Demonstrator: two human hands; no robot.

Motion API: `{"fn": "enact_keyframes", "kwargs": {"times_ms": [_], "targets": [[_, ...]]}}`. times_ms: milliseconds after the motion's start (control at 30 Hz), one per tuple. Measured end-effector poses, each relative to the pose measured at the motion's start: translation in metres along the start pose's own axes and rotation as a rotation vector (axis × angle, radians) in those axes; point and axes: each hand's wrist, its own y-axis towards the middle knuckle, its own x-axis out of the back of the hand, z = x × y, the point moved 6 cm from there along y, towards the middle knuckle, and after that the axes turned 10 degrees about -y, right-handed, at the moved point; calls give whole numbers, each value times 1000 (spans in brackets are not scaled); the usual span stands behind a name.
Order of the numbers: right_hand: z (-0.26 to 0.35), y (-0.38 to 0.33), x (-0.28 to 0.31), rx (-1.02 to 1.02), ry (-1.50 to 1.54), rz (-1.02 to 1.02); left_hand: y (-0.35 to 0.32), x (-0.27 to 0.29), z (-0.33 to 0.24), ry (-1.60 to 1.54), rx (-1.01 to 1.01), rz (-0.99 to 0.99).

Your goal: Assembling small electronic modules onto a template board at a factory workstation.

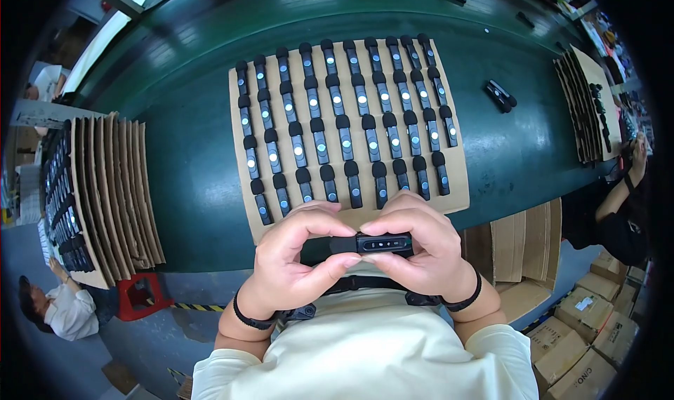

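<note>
Close in front of my body I hold a small black clip-on microphone (383, 243) level, its foam-covered end to the left and its panel of small marks facing up. My left hand (293, 251) pinches the foam end between thumb and fingers. At the other end, my right hand (430, 244) grips the body with thumb and forefinger. Just beyond my hands lies a cardboard sheet (456, 182) bearing rows of similar black microphones (362, 104), each with a foam top and a round light-coloured spot. My fingers hide part of its near edge.
The green table (189, 182) carries upright stacks of loaded cardboard sheets at left (126, 196) and right (586, 105). Two loose microphones (500, 96) lie right of the sheet. Cardboard boxes (590, 316) and a red stool (140, 296) stand below. Other people sit at both sides.
</note>
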Motion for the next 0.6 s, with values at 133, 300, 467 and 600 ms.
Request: {"fn": "enact_keyframes", "kwargs": {"times_ms": [133, 300, 467, 600], "targets": [[-3, 1, 1, -14, 11, 4, 1, 0, 3, -20, 8, -17], [-5, 1, 0, -30, 18, 5, 3, -1, 4, -28, 46, -11], [-7, 1, 0, -35, 16, 1, 4, -2, 5, -30, 44, -9], [-7, 1, 1, -27, 10, -1, 4, -3, 5, -28, 37, -11]]}}
